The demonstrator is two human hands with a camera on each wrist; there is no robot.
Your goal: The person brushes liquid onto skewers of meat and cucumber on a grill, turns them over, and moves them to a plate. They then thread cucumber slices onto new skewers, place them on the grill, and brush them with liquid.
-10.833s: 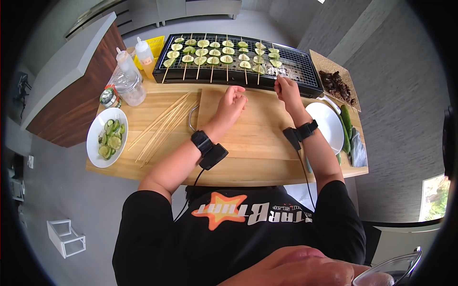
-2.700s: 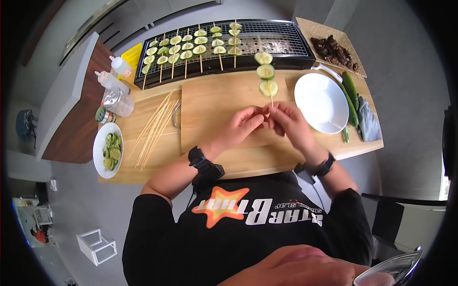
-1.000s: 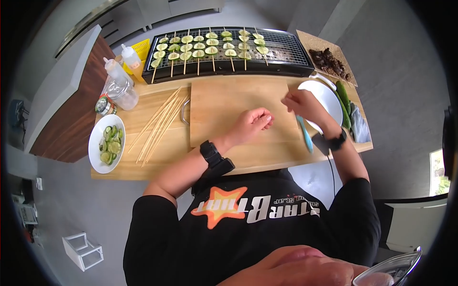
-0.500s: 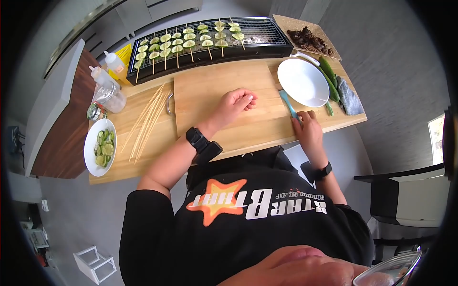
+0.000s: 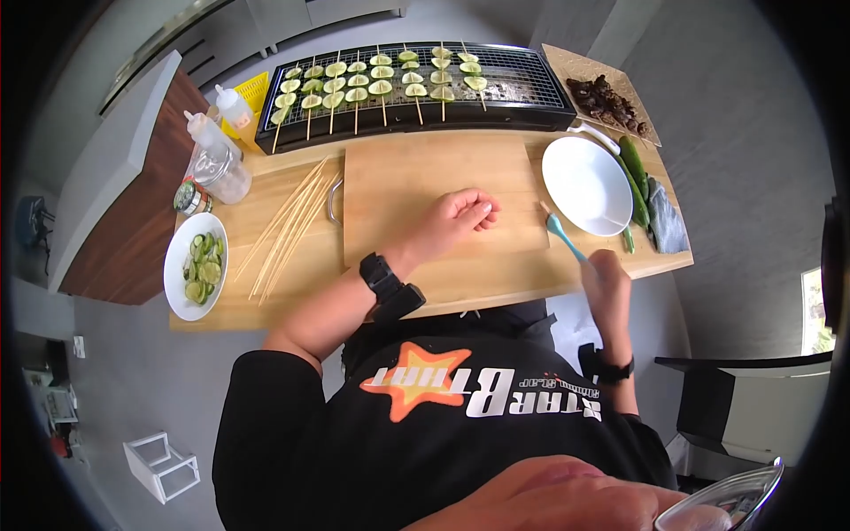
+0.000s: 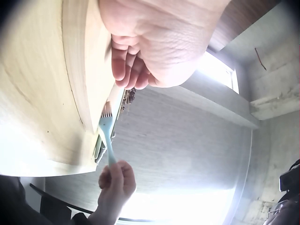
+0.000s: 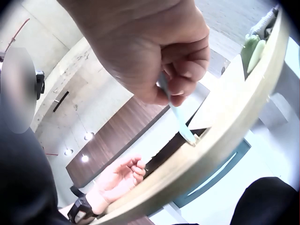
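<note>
My right hand (image 5: pixel 609 288) grips the handle of a light blue basting brush (image 5: pixel 567 237) off the table's front right edge. Its tan bristle end points forward over the tabletop, toward the gap between cutting board and white bowl. In the right wrist view the fingers are curled round the brush (image 7: pixel 180 119); its bristles also show in the left wrist view, where the brush (image 6: pixel 108 131) rises from the fist. My left hand (image 5: pixel 456 221) holds nothing, fingers loosely curled, over the wooden cutting board (image 5: pixel 398 177).
Behind the board, a black grill (image 5: pixel 354 124) bears several skewers (image 5: pixel 381 75) of green-rimmed slices. Bamboo skewers (image 5: pixel 288 221) and a bowl (image 5: pixel 170 265) of slices lie left, near squeeze bottles (image 5: pixel 205 133). Right are a white bowl (image 5: pixel 589 186), cucumbers (image 5: pixel 636 177) and a grey cloth (image 5: pixel 664 217).
The skewer both hands held earlier now lies on the grill at the row's right end. My right hand has taken the basting brush from beside the board and drawn it back; the left stays empty.
</note>
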